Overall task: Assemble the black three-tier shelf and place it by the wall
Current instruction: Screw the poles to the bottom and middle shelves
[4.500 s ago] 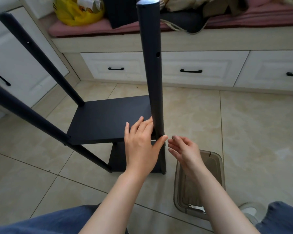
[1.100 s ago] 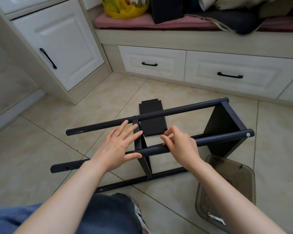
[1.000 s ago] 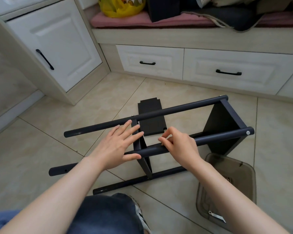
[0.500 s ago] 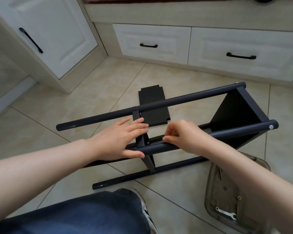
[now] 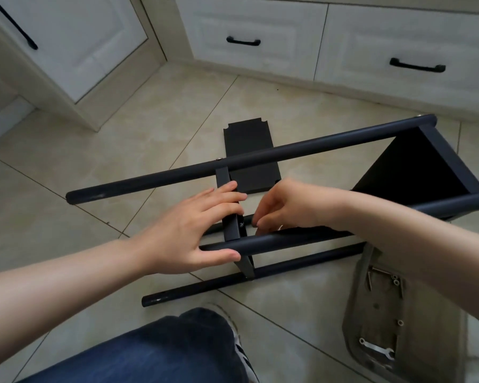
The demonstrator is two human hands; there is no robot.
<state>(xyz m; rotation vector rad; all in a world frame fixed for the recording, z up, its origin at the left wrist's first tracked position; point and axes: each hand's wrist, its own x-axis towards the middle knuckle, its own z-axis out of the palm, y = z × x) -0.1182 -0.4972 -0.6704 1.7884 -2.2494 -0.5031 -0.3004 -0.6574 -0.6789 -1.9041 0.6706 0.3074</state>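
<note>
Soft, even daylight, dim toward the corners; its source is perhaps up right. The floor (image 5: pixel 302 111) shows mild sheen, faint shadows. Drawers (image 5: pixel 255 23) look motion-blurred, and wide-angle stretch smears the tray (image 5: pixel 351 313) at lower right.

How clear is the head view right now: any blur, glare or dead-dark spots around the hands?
Head view: soft even daylight, no glare on the floor tiles; left hand and right hand fairly sharp; the tray at lower right is smeared by blur; the shelf's end panel is near-black, detail lost; the wide lens bows the drawer fronts.
</note>
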